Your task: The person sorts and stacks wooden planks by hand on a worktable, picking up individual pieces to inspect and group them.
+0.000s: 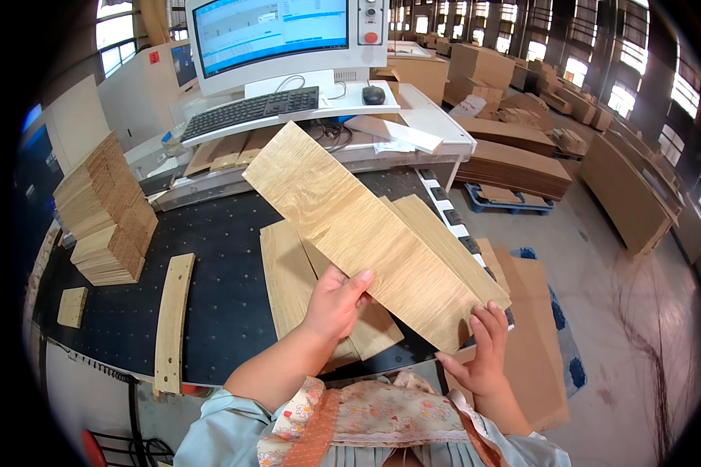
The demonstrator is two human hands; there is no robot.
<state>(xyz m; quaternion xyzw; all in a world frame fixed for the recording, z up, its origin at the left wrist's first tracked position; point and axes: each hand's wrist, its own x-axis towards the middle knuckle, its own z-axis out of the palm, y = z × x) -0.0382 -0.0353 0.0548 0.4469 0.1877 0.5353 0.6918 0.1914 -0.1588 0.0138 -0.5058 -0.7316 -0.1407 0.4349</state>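
Note:
A long wood-grain board (pixel 366 229) is held up at a slant over the black work table, its far end pointing up and left. Near the middle of its lower long edge, my left hand (pixel 336 302) is closed on it, the thumb on the top face. At the near right corner, my right hand (pixel 487 350) has its fingertips and thumb around the board's end. Beneath lie more wood-grain boards, one pair to the left (pixel 288 284) and a stack to the right (pixel 436 233), partly hidden by the held board.
A narrow board with holes (pixel 174 323) and a small block (pixel 72 307) lie left on the black table (pixel 218 311). Stacked panels (pixel 109 210) stand behind them. A monitor (pixel 273 35), keyboard (pixel 249 113) and mouse (pixel 373 95) are ahead. Palletted panels (pixel 514 167) stand at right.

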